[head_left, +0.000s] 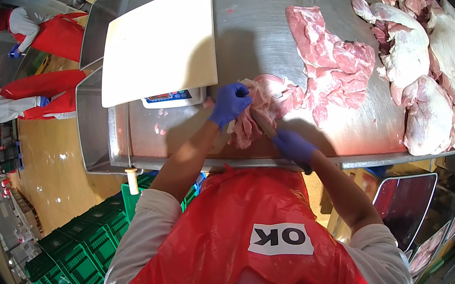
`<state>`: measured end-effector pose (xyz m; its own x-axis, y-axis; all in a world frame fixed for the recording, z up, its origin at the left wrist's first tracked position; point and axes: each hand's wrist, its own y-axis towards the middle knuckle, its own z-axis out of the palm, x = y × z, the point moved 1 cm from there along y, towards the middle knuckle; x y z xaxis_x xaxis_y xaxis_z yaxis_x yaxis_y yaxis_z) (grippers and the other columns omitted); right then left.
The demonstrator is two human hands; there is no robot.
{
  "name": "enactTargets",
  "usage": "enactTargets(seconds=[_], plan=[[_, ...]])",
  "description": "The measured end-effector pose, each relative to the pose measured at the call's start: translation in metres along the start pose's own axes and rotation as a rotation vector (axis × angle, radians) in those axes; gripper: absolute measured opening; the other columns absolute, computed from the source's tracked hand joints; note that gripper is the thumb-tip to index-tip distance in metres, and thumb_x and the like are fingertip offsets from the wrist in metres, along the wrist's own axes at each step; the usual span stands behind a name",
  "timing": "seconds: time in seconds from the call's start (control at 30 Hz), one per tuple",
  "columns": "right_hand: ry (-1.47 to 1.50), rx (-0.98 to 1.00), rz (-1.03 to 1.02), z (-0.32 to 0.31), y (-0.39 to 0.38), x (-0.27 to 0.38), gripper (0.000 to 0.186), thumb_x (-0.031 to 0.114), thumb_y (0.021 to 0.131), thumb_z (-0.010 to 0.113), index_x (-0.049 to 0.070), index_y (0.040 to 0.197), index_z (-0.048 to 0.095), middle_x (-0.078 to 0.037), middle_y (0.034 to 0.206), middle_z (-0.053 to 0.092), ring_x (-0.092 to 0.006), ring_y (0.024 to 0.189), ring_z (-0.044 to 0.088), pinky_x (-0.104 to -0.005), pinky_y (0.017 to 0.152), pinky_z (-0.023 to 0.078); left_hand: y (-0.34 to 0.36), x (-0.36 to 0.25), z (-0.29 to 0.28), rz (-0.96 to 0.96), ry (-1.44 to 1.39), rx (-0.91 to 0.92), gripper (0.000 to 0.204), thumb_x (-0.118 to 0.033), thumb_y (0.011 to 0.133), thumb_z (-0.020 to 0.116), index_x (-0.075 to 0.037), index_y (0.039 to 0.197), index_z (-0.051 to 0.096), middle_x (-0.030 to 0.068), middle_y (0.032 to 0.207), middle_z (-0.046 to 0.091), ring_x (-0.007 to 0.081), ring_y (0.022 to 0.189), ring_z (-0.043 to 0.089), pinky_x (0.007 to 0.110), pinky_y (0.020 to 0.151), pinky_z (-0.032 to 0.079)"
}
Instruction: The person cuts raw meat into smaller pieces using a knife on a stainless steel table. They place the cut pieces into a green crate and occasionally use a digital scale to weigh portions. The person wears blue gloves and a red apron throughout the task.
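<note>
A work hall with a tan, shiny floor [54, 157] surrounds a brushed stainless-steel counter [259, 6], whose near edge runs just ahead of the wearer. On it, a little above the middle of the view, lies a ragged, folded piece of pale-pink raw meat [271, 103]. At its 9 o'clock side the blue-gloved left hand [232, 105] has its fingers curled in, nearly closed, gripping the meat's edge. At 4 o'clock the blue-gloved right hand [293, 146] is wrapped round a knife [262, 123], its handle mostly hidden in the fist and its blade angled against the meat. Toward 1 to 2 o'clock, adjoining the piece, spreads a broad, flattened pink slab of meat [336, 67]. Farther out at 2 o'clock, large pale, fat-covered cuts [449, 54] are heaped at the counter's end. At 10 o'clock a white rectangular board [162, 44] covers most of a white scale with a blue panel [174, 99]. At 6 o'clock hangs the wearer's glossy red apron [228, 218]; at 4 o'clock, below counter level, stands a dark-red rectangular tray [404, 198]. Stacked green plastic crates [87, 233] stand between 7 and 8 o'clock, and two red-aproned co-workers [58, 37] are near 9 o'clock, well apart.
</note>
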<state>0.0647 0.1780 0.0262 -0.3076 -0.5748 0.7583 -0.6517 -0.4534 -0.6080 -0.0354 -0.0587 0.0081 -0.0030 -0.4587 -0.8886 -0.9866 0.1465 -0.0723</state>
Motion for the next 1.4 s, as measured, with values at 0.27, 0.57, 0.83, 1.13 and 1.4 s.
enactTargets(seconds=[0.27, 0.57, 0.83, 1.13, 1.4], plan=[[-0.286, -0.018, -0.073, 0.002, 0.016, 0.008, 0.028, 0.029, 0.095, 0.053, 0.004, 0.107, 0.058, -0.019, 0.082, 0.066, -0.0351, 0.071, 0.067, -0.0456, 0.065, 0.052, -0.01, -0.01, -0.029, -0.02, 0.004, -0.114, 0.015, -0.01, 0.073, 0.07, 0.002, 0.081, 0.063, 0.0086, 0.069, 0.061, 0.0126, 0.065, 0.059, 0.03, 0.061, 0.048], [-0.576, -0.145, -0.036, -0.032, -0.095, -0.026, 0.024, 0.03, 0.097, 0.049, 0.007, 0.102, 0.053, -0.022, 0.081, 0.065, -0.0456, 0.077, 0.062, -0.0548, 0.067, 0.048, -0.133, 0.049, -0.034, -0.33, -0.15, -0.393, 0.046, -0.009, 0.08, 0.068, -0.003, 0.12, 0.049, 0.0176, 0.094, 0.06, 0.0242, 0.085, 0.062, 0.037, 0.074, 0.051], [-0.231, -0.324, -0.189, 0.044, 0.021, 0.019, 0.028, 0.03, 0.098, 0.045, 0.004, 0.106, 0.052, -0.029, 0.088, 0.064, -0.0496, 0.084, 0.06, -0.0564, 0.073, 0.047, -0.101, 0.002, 0.01, -0.077, 0.335, -0.257, 0.061, -0.018, 0.072, 0.076, -0.004, 0.124, 0.047, 0.0241, 0.109, 0.057, 0.0416, 0.103, 0.058, 0.045, 0.085, 0.049], [-0.328, -0.29, -0.204, 0.051, 0.045, 0.034, 0.025, 0.026, 0.097, 0.043, 0.004, 0.106, 0.053, -0.028, 0.089, 0.065, -0.0481, 0.085, 0.062, -0.0554, 0.075, 0.049, -0.118, 0.011, -0.006, -0.154, 0.09, -0.32, 0.035, -0.008, 0.07, 0.074, -0.002, 0.101, 0.058, 0.0135, 0.087, 0.061, 0.0263, 0.074, 0.061, 0.036, 0.07, 0.05], [-0.447, -0.209, -0.141, 0.055, 0.058, 0.049, 0.027, 0.024, 0.094, 0.047, 0.003, 0.109, 0.053, -0.027, 0.097, 0.066, -0.0451, 0.093, 0.064, -0.0526, 0.079, 0.051, -0.118, 0.013, 0.003, -0.077, 0.125, -0.363, 0.028, -0.013, 0.072, 0.072, -0.001, 0.093, 0.058, 0.0118, 0.08, 0.058, 0.026, 0.068, 0.056, 0.037, 0.065, 0.047]])
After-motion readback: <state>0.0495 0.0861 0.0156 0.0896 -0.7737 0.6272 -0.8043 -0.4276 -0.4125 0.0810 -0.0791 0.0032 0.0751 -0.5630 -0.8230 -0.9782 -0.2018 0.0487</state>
